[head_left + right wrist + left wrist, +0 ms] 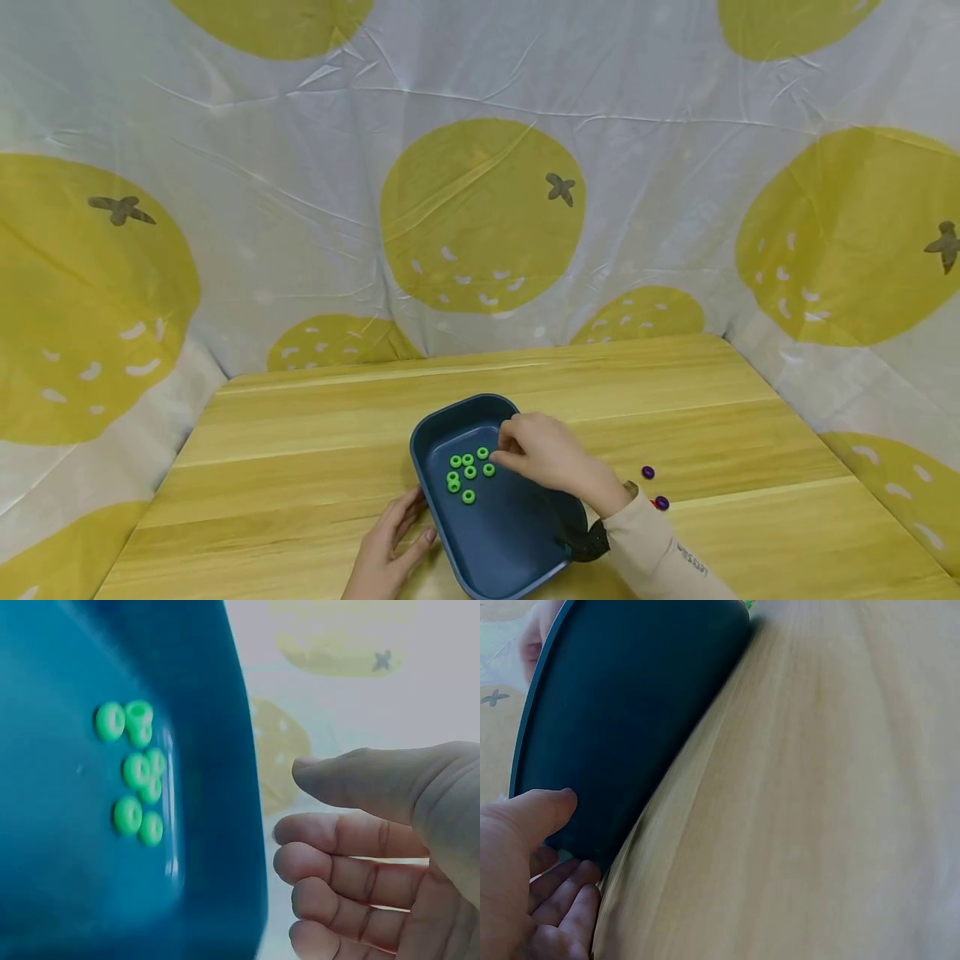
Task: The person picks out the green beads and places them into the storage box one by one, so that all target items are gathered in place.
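Note:
A dark blue rectangular tray (pixel 502 542) sits on the wooden table, with several green ring-shaped beads (pixel 470 472) on its floor toward the far left. My left hand (pixel 390 537) is at the tray's left side. In the left wrist view, its thumb lies along the outer wall and the fingers are low by the tabletop. Over the tray's far right part is my right hand (pixel 546 454), near the beads. The right wrist view shows its thumb and fingers (pixel 360 877) apart, loosely bent, with nothing between them.
To the right of the tray, two purple beads (pixel 648 472) and a bit of red (pixel 653 504) lie on the table (pixel 300 467), partly beyond the right forearm. A dark strap (pixel 588 543) hangs at the right wrist. Behind stands a fruit-patterned curtain (pixel 645 208).

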`<act>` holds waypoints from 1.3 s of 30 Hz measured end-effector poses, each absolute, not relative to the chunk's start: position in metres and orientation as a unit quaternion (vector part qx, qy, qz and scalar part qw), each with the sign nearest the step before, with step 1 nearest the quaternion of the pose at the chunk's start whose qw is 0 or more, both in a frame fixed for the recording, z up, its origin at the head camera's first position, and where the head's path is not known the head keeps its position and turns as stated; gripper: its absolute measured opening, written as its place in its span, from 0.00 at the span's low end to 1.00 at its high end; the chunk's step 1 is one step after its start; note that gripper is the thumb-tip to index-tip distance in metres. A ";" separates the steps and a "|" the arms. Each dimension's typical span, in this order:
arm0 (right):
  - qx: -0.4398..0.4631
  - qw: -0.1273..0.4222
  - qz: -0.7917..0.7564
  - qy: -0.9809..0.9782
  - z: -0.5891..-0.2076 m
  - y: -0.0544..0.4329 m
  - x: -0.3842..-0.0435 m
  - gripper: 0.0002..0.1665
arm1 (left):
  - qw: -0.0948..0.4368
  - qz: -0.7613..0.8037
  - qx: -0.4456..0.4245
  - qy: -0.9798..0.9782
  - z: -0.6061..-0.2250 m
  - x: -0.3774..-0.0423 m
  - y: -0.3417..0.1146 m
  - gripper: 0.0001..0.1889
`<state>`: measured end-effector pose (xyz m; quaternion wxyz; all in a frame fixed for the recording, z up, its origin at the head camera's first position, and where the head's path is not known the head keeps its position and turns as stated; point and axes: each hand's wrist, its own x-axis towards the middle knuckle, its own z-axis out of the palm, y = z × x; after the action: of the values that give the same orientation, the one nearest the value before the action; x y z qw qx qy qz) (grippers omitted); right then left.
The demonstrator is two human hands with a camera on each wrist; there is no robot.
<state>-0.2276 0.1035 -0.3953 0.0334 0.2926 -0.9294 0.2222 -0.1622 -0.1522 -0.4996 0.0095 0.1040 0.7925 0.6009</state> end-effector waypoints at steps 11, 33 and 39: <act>0.231 0.024 0.272 -0.934 -0.401 0.159 -0.207 0.08 | 0.014 0.598 0.097 0.796 -0.499 -0.163 -0.152 0.30; 0.119 0.012 0.278 -0.953 -0.435 0.233 -0.164 0.09 | 0.014 0.591 0.097 0.801 -0.498 -0.166 -0.153 0.30; 0.128 0.001 0.278 -0.952 -0.445 0.238 -0.156 0.14 | 0.013 0.590 0.100 0.801 -0.500 -0.165 -0.153 0.30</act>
<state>-0.1558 0.2380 -0.4449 0.0009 0.1278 -0.9521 0.2777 -0.1652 -0.1531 -0.5001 0.0128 0.0995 0.8010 0.5902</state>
